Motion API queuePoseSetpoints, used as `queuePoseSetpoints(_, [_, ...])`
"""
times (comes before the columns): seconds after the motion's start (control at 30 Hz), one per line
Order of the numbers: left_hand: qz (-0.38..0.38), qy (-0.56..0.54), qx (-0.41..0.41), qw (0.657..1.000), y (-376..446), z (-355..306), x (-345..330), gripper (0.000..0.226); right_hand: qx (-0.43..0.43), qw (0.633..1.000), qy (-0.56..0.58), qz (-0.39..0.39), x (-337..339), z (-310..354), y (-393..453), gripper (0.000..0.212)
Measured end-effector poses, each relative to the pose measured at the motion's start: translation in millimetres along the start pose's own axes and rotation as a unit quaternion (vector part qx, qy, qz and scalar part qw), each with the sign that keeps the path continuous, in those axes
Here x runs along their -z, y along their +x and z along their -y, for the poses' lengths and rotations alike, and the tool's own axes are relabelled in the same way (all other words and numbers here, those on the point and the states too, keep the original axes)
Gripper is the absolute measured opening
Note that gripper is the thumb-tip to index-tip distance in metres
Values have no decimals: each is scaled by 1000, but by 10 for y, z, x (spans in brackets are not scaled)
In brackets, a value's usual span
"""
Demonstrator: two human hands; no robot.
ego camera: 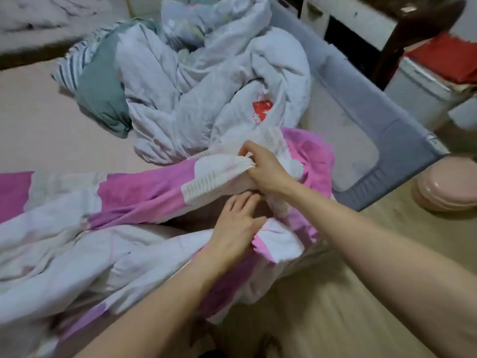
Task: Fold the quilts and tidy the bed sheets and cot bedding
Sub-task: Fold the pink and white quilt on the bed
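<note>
We are pinching a gathered white fold of the pink-and-white patchwork cotton quilt (pixel 144 192) in our right hand (pixel 265 171), while our left hand (pixel 237 228) is gripping its near edge on the bed's near right corner.

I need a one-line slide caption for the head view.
Both hands grip a pink-and-white quilt on the bed.

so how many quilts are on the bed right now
2 that I can make out. The pink and white quilt lies across the near edge, gripped by the right hand and left hand. The pale crumpled quilt is heaped behind it. More may be hidden.
</note>
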State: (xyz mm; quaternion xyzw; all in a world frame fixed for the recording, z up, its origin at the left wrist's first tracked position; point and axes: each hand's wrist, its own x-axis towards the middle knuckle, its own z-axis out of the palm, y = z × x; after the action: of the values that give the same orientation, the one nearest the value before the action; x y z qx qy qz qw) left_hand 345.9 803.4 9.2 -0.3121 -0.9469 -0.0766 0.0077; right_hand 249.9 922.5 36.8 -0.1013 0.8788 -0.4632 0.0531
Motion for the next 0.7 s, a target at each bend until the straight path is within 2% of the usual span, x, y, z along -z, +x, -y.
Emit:
queuePoseSetpoints(0.07, [-28, 42, 57, 997, 129, -9, 225, 30, 4, 999, 34, 16, 303, 277, -17, 21])
queuePoseSetpoints(0.13, [-45, 73, 79, 993, 234, 1, 392, 26, -14, 995, 93, 13, 529, 388, -76, 22])
queuePoseSetpoints(0.23, [-105, 51, 118, 986, 332, 75, 549, 20, -67, 988, 138, 25, 734, 363, -174, 25])
queuePoseSetpoints(0.33, [-161, 81, 55, 982, 489, 249, 628, 12, -108, 978, 179, 29, 763, 182, -276, 20])
queuePoseSetpoints(0.37, [-143, 80, 20, 986, 573, 299, 664, 10, -122, 975, 184, 17, 771, 120, -290, 19])
queuePoseSetpoints(0.43, [-31, 90, -16, 995, 729, 311, 728, 21, -143, 972, 186, 7, 808, 25, -297, 21])
queuePoseSetpoints(0.47, [21, 88, -6, 996, 753, 330, 733, 26, -153, 968, 199, 13, 823, -27, -292, 24])
queuePoseSetpoints(0.53, [29, 35, 35, 998, 744, 415, 701, 35, -148, 964, 211, 62, 854, -176, -320, 38])
queuePoseSetpoints(0.57, [17, 12, 49, 999, 738, 485, 709, 41, -142, 972, 160, 97, 845, -273, -345, 54])
queuePoseSetpoints(0.63, [-2, -8, 71, 997, 696, 591, 786, 60, -145, 976, -62, 152, 777, -507, -435, 91])
queuePoseSetpoints(0.67, [-26, -33, 85, 995, 671, 646, 830, 62, -154, 961, -167, 161, 713, -615, -478, 98])
queuePoseSetpoints(0.7, [-60, -61, 95, 992, 643, 692, 868, 55, -168, 945, -236, 152, 642, -709, -513, 95])
